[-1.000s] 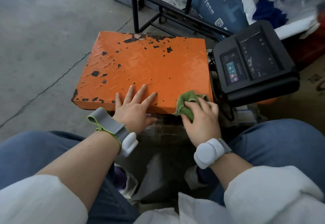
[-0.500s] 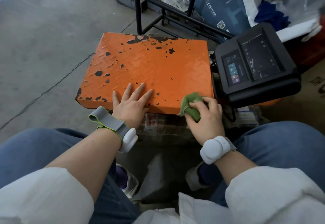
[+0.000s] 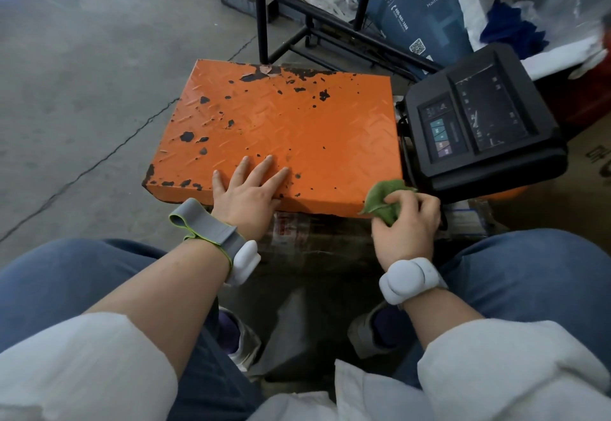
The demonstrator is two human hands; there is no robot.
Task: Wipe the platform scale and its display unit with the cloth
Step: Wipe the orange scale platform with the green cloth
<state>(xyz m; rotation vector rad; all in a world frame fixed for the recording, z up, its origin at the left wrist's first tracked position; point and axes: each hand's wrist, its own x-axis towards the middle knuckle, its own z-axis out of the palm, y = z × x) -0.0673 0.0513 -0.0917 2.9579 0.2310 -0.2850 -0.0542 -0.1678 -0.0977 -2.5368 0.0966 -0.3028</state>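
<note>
Across the middle of the frame lay the orange platform scale (image 3: 281, 136), its chequered plate chipped with black patches, resting on a dark wrapped base. At its near edge the left hand (image 3: 246, 195) lay flat, fingers straight and spread on the plate, gripping nothing. Toward the lower right corner of the plate, the right hand (image 3: 408, 222) had its fingers curled round a bunched green cloth (image 3: 383, 200), which touched the scale's near right corner and front edge. Just right of the plate sat the black display unit (image 3: 482, 129), tilted, its screens dark but for a few coloured tiles; whether the cloth reached it was hard to tell. Behind stood a black metal rack (image 3: 264, 10) on the concrete floor (image 3: 82, 73).
</note>
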